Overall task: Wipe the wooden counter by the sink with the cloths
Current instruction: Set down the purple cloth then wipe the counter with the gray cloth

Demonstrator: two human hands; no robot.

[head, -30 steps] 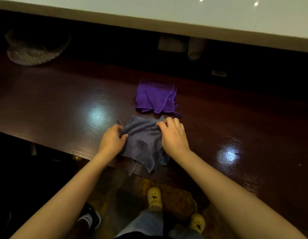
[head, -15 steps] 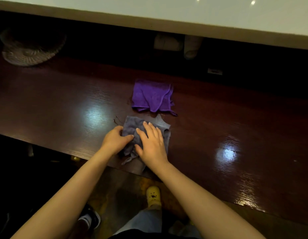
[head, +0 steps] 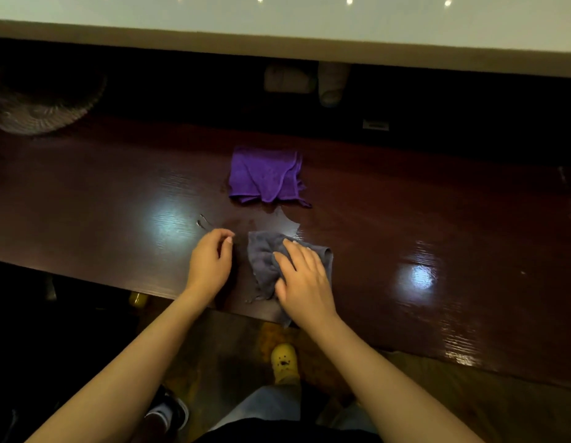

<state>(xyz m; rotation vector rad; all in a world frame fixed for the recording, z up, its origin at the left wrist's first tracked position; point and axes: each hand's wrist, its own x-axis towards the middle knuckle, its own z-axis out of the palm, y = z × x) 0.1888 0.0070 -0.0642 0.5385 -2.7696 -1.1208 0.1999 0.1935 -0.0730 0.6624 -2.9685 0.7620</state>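
A folded grey cloth point(head: 262, 263) lies near the front edge of the dark glossy wooden counter point(head: 421, 225), one corner hanging over the edge. My right hand point(head: 305, 279) presses flat on it, fingers spread. My left hand point(head: 210, 263) hovers just left of the cloth, fingers loosely curled, holding nothing. A folded purple cloth point(head: 265, 175) rests on the counter farther back, apart from both hands. A wet patch point(head: 271, 222) shines between the two cloths.
A woven basket-like object point(head: 41, 103) sits at the counter's far left. A pale raised ledge point(head: 277, 30) runs along the back, with dim objects point(head: 309, 79) in the shadow beneath it. My feet in yellow shoes point(head: 284, 362) stand below the front edge.
My left hand let go of the grey cloth and moved off to its left. My right hand slid the grey cloth rightward and now presses it alone.
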